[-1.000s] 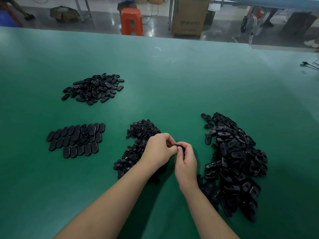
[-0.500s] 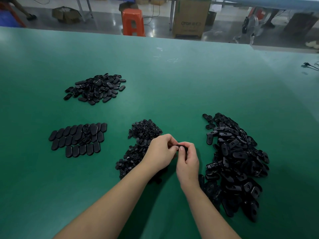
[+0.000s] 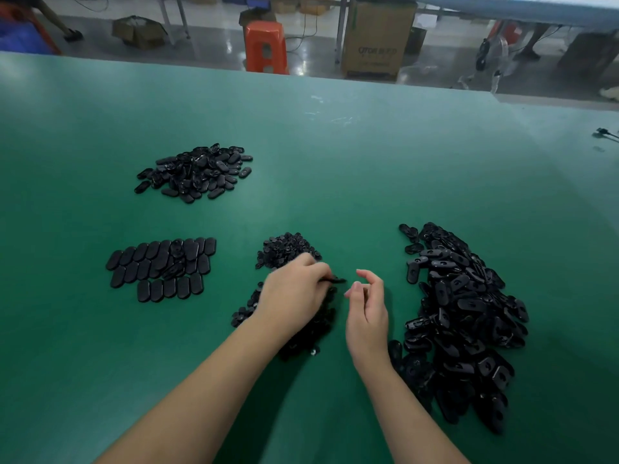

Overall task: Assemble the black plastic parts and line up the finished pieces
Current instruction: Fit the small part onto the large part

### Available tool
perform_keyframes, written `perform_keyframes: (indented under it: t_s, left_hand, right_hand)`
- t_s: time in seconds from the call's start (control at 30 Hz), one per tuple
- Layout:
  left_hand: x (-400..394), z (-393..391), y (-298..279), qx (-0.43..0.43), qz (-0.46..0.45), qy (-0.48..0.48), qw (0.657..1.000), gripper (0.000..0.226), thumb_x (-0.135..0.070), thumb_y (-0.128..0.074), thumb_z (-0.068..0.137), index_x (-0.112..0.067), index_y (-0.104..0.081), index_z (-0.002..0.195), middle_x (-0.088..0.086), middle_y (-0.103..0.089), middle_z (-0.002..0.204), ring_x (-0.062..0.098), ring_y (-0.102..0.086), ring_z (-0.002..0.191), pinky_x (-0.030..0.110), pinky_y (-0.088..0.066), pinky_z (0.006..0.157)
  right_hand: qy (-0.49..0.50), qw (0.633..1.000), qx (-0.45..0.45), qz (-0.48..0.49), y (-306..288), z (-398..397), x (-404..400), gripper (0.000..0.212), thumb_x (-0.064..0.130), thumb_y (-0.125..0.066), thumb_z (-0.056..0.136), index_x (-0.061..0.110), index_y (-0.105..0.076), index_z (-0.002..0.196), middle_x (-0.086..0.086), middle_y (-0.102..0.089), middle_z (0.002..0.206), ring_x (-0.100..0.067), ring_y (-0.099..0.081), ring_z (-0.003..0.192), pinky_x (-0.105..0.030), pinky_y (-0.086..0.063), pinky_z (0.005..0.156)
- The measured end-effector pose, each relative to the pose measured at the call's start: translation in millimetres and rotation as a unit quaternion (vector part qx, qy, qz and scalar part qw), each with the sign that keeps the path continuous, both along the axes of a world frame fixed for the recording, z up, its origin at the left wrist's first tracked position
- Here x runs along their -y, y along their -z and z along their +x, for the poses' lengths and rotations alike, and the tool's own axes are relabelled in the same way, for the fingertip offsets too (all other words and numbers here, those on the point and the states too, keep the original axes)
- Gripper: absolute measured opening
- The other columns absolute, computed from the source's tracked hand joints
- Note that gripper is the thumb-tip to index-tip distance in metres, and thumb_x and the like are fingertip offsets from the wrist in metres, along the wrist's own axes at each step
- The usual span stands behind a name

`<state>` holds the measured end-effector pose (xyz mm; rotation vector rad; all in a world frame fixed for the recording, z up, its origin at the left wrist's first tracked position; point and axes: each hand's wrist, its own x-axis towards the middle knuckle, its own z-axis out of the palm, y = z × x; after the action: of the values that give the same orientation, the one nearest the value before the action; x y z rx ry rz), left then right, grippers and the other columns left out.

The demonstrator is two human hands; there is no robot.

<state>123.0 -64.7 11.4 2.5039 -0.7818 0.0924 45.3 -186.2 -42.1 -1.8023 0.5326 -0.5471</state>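
Left hand (image 3: 294,293) pinches a blurred, half-hidden black part (image 3: 335,280); right hand (image 3: 366,306) hangs loosely curled, holding nothing.

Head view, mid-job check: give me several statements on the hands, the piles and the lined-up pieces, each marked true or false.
1. The left hand pinches a small black plastic part. True.
2. The right hand grips that part too. False: its fingers are loosely curled and hold nothing, apart from the part.
3. The flat black oval pieces in rows lie left of the hands. True.
4. The largest loose heap of black plastic shells lies on the far left. False: it lies right of the right hand.
5. The orange plastic stool stands on the green table. False: it stands on the floor beyond.
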Motion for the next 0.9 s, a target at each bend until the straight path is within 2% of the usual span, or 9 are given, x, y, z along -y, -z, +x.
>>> perform_keyframes:
  t_s: [0.13, 0.2, 0.23, 0.33, 0.43, 0.6, 0.77, 0.83, 0.9]
  left_hand:
    - [-56, 24, 6, 0.025, -0.048, -0.138, 0.989, 0.016, -0.024, -0.064, 0.096, -0.018, -0.071, 0.108, -0.004, -0.065, 0.095, 0.017, -0.061, 0.077, 0.033, -0.052, 0.066]
    - [-93, 37, 11, 0.050, -0.057, -0.214, 0.974, 0.018, -0.018, -0.064, 0.096, -0.010, -0.071, 0.110, -0.003, -0.062, 0.091, 0.014, -0.056, 0.068, 0.023, -0.043, 0.058]
    - [-112, 43, 14, 0.058, -0.056, -0.250, 0.965, 0.019, -0.017, -0.063, 0.097, -0.008, -0.071, 0.111, -0.001, -0.063, 0.091, 0.016, -0.056, 0.069, 0.023, -0.043, 0.060]
    - [-161, 54, 25, 0.059, -0.042, -0.341, 0.937, 0.024, -0.015, -0.059, 0.098, -0.002, -0.070, 0.115, 0.017, -0.069, 0.099, 0.036, -0.063, 0.088, 0.043, -0.051, 0.078]
    - [-188, 56, 33, 0.045, -0.048, -0.385, 0.921, 0.028, -0.010, -0.055, 0.099, 0.000, -0.066, 0.123, 0.023, -0.068, 0.108, 0.041, -0.062, 0.099, 0.049, -0.049, 0.088]
    - [-181, 42, 40, 0.074, -0.079, -0.348, 0.931, 0.029, -0.008, -0.055, 0.098, -0.004, -0.065, 0.125, 0.015, -0.067, 0.112, 0.033, -0.063, 0.096, 0.044, -0.050, 0.081]
    - [-133, 16, 50, 0.069, -0.075, -0.223, 0.969, 0.022, -0.011, -0.062, 0.095, -0.009, -0.071, 0.115, 0.001, -0.068, 0.100, 0.009, -0.052, 0.058, 0.020, -0.039, 0.050]
    - [-121, 8, 57, 0.067, -0.046, -0.193, 0.978, 0.020, -0.013, -0.063, 0.095, -0.008, -0.073, 0.112, -0.001, -0.067, 0.096, 0.004, -0.046, 0.049, 0.017, -0.034, 0.043]
    - [-120, 7, 60, 0.079, -0.034, -0.179, 0.980, 0.021, -0.018, -0.059, 0.096, -0.010, -0.074, 0.109, -0.002, -0.065, 0.094, 0.006, -0.046, 0.047, 0.019, -0.034, 0.041]
  right_hand:
    - [-0.019, 0.999, -0.039, -0.019, 1, 1, 0, 0.013, 0.041, -0.042, 0.106, 0.037, -0.054, 0.111, 0.008, -0.063, 0.085, -0.001, -0.058, 0.074, -0.017, -0.043, 0.062]
    - [-0.024, 0.998, -0.047, -0.022, 1, 2, -1, 0.017, 0.043, -0.042, 0.103, 0.034, -0.057, 0.108, 0.010, -0.064, 0.087, -0.001, -0.060, 0.080, -0.021, -0.045, 0.066]
    - [-0.023, 0.998, -0.047, -0.024, 0, 2, -1, 0.020, 0.045, -0.042, 0.101, 0.034, -0.058, 0.105, 0.011, -0.064, 0.087, -0.001, -0.059, 0.079, -0.020, -0.044, 0.066]
    - [-0.020, 0.998, -0.043, -0.029, -1, 2, -1, 0.018, 0.042, -0.045, 0.103, 0.033, -0.059, 0.097, 0.009, -0.064, 0.080, -0.002, -0.056, 0.068, -0.015, -0.042, 0.060]
    - [-0.019, 0.998, -0.042, -0.035, -1, 2, -2, 0.018, 0.039, -0.047, 0.104, 0.033, -0.059, 0.093, 0.008, -0.063, 0.077, -0.003, -0.055, 0.065, -0.014, -0.042, 0.059]
    - [-0.022, 0.998, -0.050, -0.040, -1, 3, -2, 0.018, 0.036, -0.049, 0.105, 0.034, -0.058, 0.089, 0.008, -0.061, 0.072, -0.006, -0.055, 0.064, -0.017, -0.042, 0.057]
    - [-0.033, 0.994, -0.085, -0.065, 0, 3, -1, 0.029, 0.031, -0.046, 0.106, 0.022, -0.056, 0.081, 0.006, -0.049, 0.061, -0.005, -0.038, 0.051, -0.019, -0.030, 0.049]
    - [-0.043, 0.989, -0.117, -0.074, -5, 5, 3, 0.027, 0.029, -0.046, 0.107, 0.021, -0.057, 0.084, 0.002, -0.055, 0.066, -0.006, -0.039, 0.051, -0.018, -0.031, 0.048]
    - [-0.072, 0.986, -0.146, -0.022, -15, 7, 12, 0.022, 0.025, -0.047, 0.107, 0.023, -0.061, 0.091, 0.000, -0.062, 0.077, -0.007, -0.044, 0.055, -0.019, -0.037, 0.053]
